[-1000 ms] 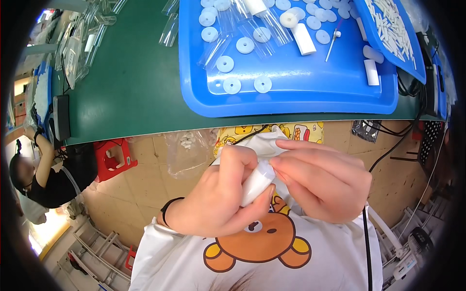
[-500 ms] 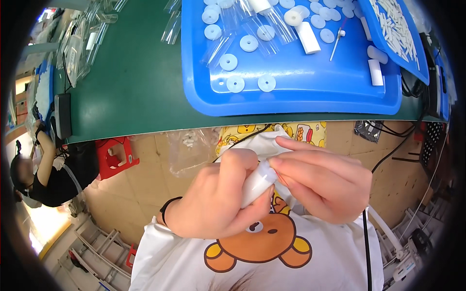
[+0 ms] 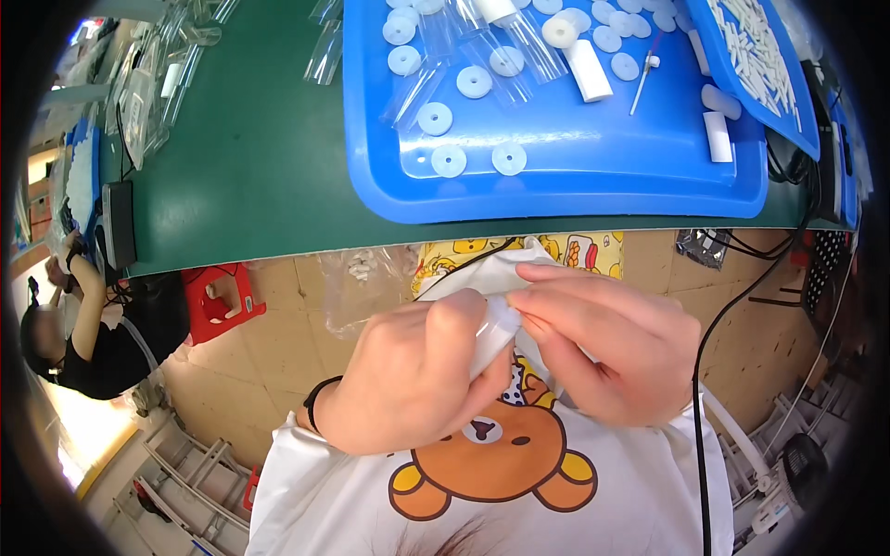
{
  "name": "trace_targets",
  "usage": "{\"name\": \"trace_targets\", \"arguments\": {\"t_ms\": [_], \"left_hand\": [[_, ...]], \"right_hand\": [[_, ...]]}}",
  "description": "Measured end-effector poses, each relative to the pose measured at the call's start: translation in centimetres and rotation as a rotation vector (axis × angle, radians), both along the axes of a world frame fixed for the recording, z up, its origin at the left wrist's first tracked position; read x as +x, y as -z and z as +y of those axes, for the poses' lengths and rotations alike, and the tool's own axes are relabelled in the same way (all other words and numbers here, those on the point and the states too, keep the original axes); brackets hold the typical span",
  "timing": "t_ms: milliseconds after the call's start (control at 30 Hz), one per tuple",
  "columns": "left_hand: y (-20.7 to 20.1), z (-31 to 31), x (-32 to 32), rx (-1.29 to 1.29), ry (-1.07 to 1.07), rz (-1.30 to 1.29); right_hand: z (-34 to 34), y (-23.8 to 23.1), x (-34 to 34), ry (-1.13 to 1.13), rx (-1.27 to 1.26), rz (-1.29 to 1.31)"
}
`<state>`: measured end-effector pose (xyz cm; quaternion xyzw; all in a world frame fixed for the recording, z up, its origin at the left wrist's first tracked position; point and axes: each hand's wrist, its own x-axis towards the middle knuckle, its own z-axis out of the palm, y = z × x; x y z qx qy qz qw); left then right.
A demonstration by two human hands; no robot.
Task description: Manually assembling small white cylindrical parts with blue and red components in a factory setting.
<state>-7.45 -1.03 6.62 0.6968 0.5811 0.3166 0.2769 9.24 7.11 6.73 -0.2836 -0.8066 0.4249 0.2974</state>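
Observation:
My left hand (image 3: 399, 375) is closed around a white cylinder (image 3: 497, 332) with a clear, glossy end, held tilted above my lap. At that upper end, the thumb and fingers of my right hand (image 3: 616, 347) are pinched together. Whatever sits between those fingertips is hidden. Beyond both hands, a blue tray (image 3: 565, 206) on the table holds several pale round discs with centre holes, such as this disc (image 3: 509, 158). Clear tubes (image 3: 417, 97), a white cylinder (image 3: 589, 71) and a thin rod with a white piece (image 3: 642, 85) lie in it too.
A smaller blue tray (image 3: 795, 139) of short white sticks overlaps the right side. The green table (image 3: 241, 199) ends just beyond my hands. A black cable (image 3: 702, 398) hangs at right. Left are a red stool (image 3: 222, 301) and another person (image 3: 88, 338) at work.
Both hands have shifted slightly left with the cylinder, and less of it shows now. A thin red line at my right fingertips is no longer visible.

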Motion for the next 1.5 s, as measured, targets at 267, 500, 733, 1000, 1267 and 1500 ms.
{"name": "trace_targets", "arguments": {"t_ms": [267,500,733,1000,1267,1500], "left_hand": [[0.6,-1.0,0.4,-0.163,-0.048,-0.362],[0.7,-0.7,0.4,-0.48,-0.04,-1.148],[0.6,-0.6,0.7,-0.464,0.031,-1.156],[0.4,-0.8,0.8,-0.543,-0.029,-0.998],[0.8,-1.0,-0.1,-0.591,0.016,-1.311],[0.7,-0.8,0.3,-0.586,-0.095,-1.245]], "right_hand": [[0.0,0.5,0.5,-0.057,0.001,0.057],[0.0,0.3,0.2,-0.074,-0.061,0.19],[-1.5,2.3,-0.7,-0.034,-0.024,0.307],[-0.9,2.7,-0.5,-0.074,0.13,0.311],[-0.7,3.3,-0.5,-0.099,-0.028,0.48],[-1.0,3.9,-0.6,-0.124,-0.022,0.436]]}}
